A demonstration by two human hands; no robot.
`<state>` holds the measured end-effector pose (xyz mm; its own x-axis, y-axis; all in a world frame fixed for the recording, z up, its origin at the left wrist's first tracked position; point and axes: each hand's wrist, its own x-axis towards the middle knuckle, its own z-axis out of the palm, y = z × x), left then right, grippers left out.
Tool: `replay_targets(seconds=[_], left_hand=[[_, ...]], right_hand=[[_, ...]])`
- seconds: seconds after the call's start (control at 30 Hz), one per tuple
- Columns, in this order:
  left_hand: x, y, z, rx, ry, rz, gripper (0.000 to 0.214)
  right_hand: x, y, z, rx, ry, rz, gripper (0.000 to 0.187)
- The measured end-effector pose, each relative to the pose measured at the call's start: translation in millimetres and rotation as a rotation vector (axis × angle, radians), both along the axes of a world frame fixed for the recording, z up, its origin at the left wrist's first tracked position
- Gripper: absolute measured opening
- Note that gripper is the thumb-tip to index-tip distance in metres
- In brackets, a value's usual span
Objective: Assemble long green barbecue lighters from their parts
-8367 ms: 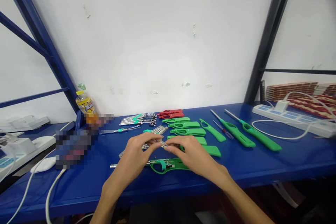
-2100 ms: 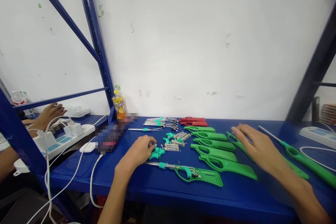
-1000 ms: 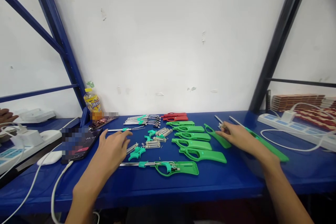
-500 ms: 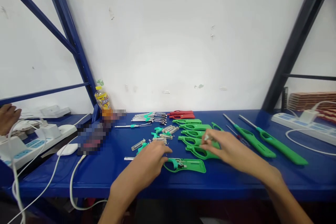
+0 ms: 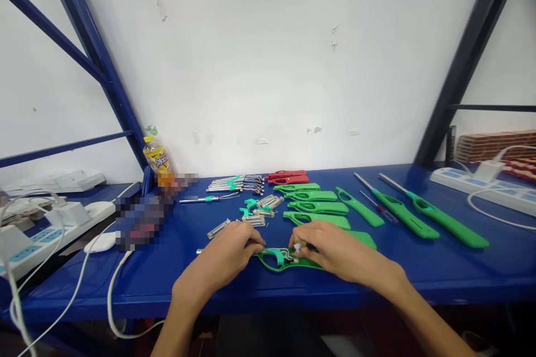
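Note:
A half-open green lighter shell [image 5: 272, 269] lies near the table's front edge, with a teal trigger [image 5: 280, 257] and thin wires inside. My left hand [image 5: 228, 254] is closed on its front end, where a metal tube tip [image 5: 199, 251] pokes out to the left. Over the shell's handle, my right hand [image 5: 335, 245] pinches a small whitish piece [image 5: 297, 246], whose kind I cannot make out. Just behind are several green shell halves [image 5: 320, 207], clear fuel tanks [image 5: 253, 220] and loose teal triggers [image 5: 250, 204].
Metal lighter tubes with wires [image 5: 230, 184] and red shells [image 5: 288, 177] lie at the back. Two long green lighters [image 5: 406, 217] and a screwdriver [image 5: 383, 212] lie to the right. A drink bottle [image 5: 159, 162], white cables and power strips [image 5: 494, 184] stand towards the sides.
My right hand has moved left and down from the row of green shells to the shell by my left hand, carrying the small whitish piece. My left hand stays on the shell's front end.

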<state>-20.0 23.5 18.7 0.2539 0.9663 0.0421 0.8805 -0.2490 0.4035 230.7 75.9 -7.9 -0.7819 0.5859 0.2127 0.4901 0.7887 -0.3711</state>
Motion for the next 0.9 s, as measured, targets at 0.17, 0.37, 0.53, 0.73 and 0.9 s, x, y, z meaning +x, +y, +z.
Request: replay_targets(seconds=[0.17,0.37,0.53,0.73,0.9], left_hand=[[1.0,-0.1,-3.1,0.009,-0.023,-0.017,0.023],[5.9,8.1,-11.3,0.015,-0.038,-0.097,0.022],[9.4,10.8,-13.4,0.052,0.007,-0.112,0.029],[14.5,9.9,-18.4,0.097,0.085,-0.083,0.033],[18.2,9.6,-18.8,0.114,0.136,-0.064,0.031]], right_hand=[[-2.8,3.9,-5.0,0.063,-0.017,0.017,0.018],[-7.0,6.8,-8.0,0.136,-0.052,0.026,0.028],[-7.7,5.0,-6.2,0.185,-0.074,0.036,0.028],[-9.0,5.9,-8.9,0.222,-0.069,0.042,0.028],[-9.0,7.1,-10.3,0.234,-0.034,0.04,0.03]])
